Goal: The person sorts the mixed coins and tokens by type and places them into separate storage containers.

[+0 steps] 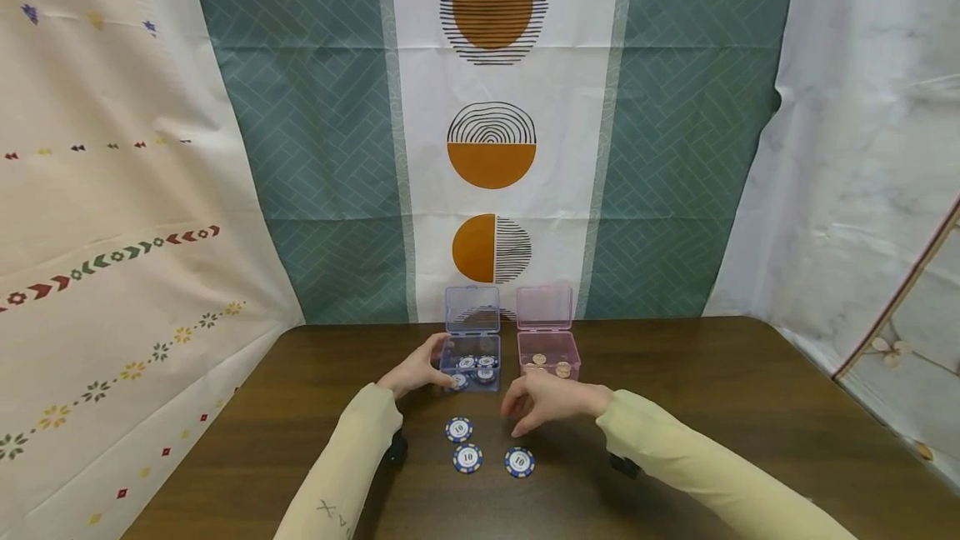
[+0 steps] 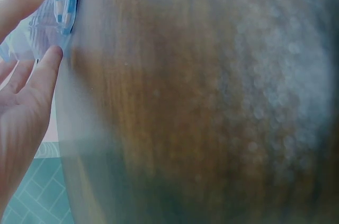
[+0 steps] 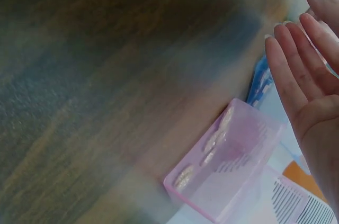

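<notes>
holding blue chips, the blue box (image 1: 472, 361) stands lid-up against the spread left hand (image 1: 415, 371); pink box (image 1: 548, 354) holds tan chips; right hand (image 1: 546, 402) hovers relaxed.

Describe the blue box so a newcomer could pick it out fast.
On the brown table, at the far edge before the patterned curtain, two small clear boxes stand side by side with lids raised. The blue box is the left one, touched by the left hand; it holds blue-and-white chips, unlike the pink box.
</notes>
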A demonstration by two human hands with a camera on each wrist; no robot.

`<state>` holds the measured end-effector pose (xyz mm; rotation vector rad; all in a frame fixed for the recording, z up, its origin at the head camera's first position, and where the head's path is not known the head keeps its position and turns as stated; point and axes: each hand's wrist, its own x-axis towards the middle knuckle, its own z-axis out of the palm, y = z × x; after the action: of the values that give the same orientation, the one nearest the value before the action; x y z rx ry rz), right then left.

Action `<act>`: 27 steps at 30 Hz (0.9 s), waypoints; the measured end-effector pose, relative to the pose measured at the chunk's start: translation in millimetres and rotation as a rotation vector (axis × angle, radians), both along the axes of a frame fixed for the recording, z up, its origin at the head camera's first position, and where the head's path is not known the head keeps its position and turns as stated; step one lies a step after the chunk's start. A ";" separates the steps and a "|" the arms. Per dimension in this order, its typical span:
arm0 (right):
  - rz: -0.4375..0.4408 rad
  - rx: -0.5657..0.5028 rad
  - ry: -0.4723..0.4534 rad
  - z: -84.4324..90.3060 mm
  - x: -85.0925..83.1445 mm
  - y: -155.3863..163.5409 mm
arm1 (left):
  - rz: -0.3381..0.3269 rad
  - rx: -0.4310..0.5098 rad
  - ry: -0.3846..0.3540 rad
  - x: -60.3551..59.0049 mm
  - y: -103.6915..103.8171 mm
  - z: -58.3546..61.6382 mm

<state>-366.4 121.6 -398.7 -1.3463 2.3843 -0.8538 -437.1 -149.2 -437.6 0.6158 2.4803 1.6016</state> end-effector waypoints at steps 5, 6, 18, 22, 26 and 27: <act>0.031 0.025 -0.010 -3.9 3.4 0.8 | 0.004 -0.007 0.006 -3.6 -0.4 -4.2; 0.043 0.031 -0.002 -4.2 3.8 1.0 | 0.001 -0.007 0.006 -3.7 -0.5 -4.2; 0.093 0.078 -0.015 -7.7 8.4 2.6 | 0.016 -0.015 0.003 -5.2 -0.9 -5.3; 0.114 0.085 0.017 -11.0 8.5 2.6 | 0.023 -0.021 0.000 -4.0 -0.2 -4.1; 0.132 0.100 0.051 -13.2 8.2 1.8 | 0.020 -0.021 0.003 -4.5 -0.1 -3.9; 0.131 0.102 0.053 -13.7 8.1 1.6 | 0.021 -0.019 0.004 -4.8 -0.1 -3.8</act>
<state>-358.3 123.2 -412.3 -1.4827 2.3142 -0.6599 -441.9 -149.3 -441.4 0.5935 2.5102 1.5832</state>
